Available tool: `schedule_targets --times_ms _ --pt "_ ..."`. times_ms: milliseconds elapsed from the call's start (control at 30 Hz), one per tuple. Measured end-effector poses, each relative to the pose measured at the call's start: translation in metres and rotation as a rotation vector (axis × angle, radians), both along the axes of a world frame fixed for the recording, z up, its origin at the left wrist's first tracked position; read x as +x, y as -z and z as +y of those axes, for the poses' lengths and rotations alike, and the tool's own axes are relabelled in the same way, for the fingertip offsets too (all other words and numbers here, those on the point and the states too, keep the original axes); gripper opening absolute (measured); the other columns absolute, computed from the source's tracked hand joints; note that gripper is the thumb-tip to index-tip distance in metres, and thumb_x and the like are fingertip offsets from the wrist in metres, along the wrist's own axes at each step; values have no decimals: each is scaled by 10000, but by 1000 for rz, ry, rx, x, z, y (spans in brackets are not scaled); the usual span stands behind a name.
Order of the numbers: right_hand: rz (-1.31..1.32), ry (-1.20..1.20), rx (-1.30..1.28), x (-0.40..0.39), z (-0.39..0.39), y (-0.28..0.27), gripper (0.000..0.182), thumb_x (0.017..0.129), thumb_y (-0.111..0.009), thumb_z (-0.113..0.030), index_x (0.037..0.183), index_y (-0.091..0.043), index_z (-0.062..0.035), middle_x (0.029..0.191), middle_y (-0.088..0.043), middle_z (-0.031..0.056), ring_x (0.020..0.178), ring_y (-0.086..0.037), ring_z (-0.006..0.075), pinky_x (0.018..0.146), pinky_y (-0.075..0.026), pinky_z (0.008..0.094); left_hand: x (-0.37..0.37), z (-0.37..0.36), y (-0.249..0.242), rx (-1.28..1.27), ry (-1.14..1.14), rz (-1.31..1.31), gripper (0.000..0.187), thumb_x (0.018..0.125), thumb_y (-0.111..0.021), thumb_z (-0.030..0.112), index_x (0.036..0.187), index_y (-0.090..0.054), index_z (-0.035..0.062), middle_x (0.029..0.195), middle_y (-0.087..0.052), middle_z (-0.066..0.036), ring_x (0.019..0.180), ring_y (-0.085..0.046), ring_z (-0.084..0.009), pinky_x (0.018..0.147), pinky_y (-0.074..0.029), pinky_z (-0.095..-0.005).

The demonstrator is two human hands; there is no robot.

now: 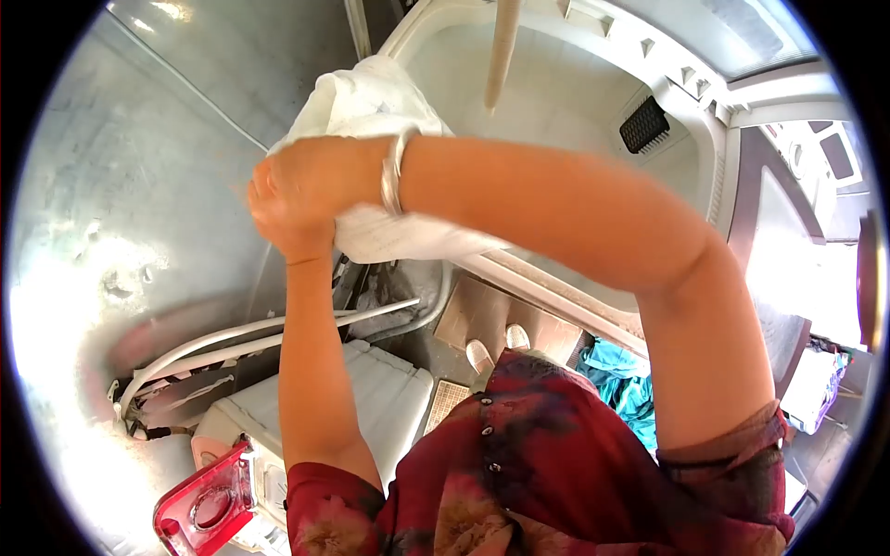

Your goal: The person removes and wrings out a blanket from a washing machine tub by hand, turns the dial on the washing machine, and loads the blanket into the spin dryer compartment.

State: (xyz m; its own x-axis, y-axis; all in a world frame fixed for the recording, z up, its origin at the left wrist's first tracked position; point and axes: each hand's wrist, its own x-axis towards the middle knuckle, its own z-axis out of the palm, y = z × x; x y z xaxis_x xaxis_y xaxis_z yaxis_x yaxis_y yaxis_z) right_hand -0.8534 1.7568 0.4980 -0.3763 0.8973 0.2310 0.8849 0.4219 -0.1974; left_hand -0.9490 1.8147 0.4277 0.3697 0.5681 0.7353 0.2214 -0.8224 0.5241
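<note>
- Both hands, left (304, 239) and right (320, 174), meet in one closed grip that looks clamped on the white cloth (385, 104); blur hides the fingers.
- The cloth bunches beside the tub (556, 296), under the right forearm; a loose fold could catch on the rim.
- Uneven pressure could let it slip.
- The bracelet (393, 174), close against the fabric, might snag it.
</note>
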Motion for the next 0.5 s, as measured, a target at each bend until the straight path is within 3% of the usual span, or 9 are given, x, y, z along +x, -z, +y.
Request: schedule_targets --times_ms 33,100,167,200,267,300,367,433,500 --pt "-5 6 -2 1 -12 3 318 740 -451 -317 703 -512 -6 719 -572 134 748 -560 244 613 -434 335 3 3 3 -65 81 -56 285 839 -393 290 770 -482 28 693 -507 -117 640 -468 -295 587 -377 -362" --pt "217 398 425 3 -78 -19 185 702 -451 -180 653 -530 -20 622 -556 144 623 -563 285 555 -460 341 3 -1 -1 -34 -1 -17 289 848 -361 266 749 -483 24 678 -507 -115 626 -463 -296 568 -366 -370" --pt "3 434 -249 36 -112 -19 204 691 -447 -172 599 -541 -16 591 -547 157 602 -559 308 556 -466 365 4 -3 -4 56 -99 21 313 867 -290 205 719 -478 3 655 -498 -127 609 -454 -292 539 -337 -382" --pt "-13 436 -367 55 -127 2 224 678 -461 -190 580 -556 -12 597 -550 166 589 -557 320 543 -462 377 4 -3 -4 49 -91 21 313 867 -290 205 719 -478 3 655 -498 -127 609 -454 -292 539 -337 -382" --pt "-40 546 -878 89 -146 54 214 687 -467 -181 671 -600 -15 692 -580 168 678 -564 316 629 -452 401 2 -6 -2 -76 -81 -6 355 879 -299 267 766 -496 -6 698 -499 -85 645 -441 -189 604 -375 -307" --pt "-148 539 -924 103 -159 98 215 703 -485 -188 766 -605 -21 798 -589 155 770 -561 299 687 -443 390 5 -5 -1 15 -108 -20 315 870 -288 203 730 -466 -16 659 -477 -140 593 -430 -252 561 -348 -330" --pt "-158 548 -1080 122 -165 170 266 722 -503 -207 901 -579 -25 896 -581 137 857 -543 286 740 -432 357 6 -9 -2 -42 -84 -30 323 874 -278 210 730 -460 -15 660 -467 -125 596 -420 -233 570 -351 -319" --pt "209 671 -794 136 -158 243 330 739 -512 -229 1000 -533 -29 959 -559 134 906 -519 291 785 -412 330 6 -11 -5 -93 -73 -46 330 879 -269 216 730 -453 -13 662 -458 -111 598 -410 -215 579 -353 -308" --pt "249 634 -529 147 -130 303 386 743 -516 -226 1079 -483 -39 1048 -526 127 954 -501 285 818 -390 313 5 -14 -7 -128 -85 0 349 886 -250 242 731 -442 -4 668 -441 -95 610 -393 -191 593 -353 -304"
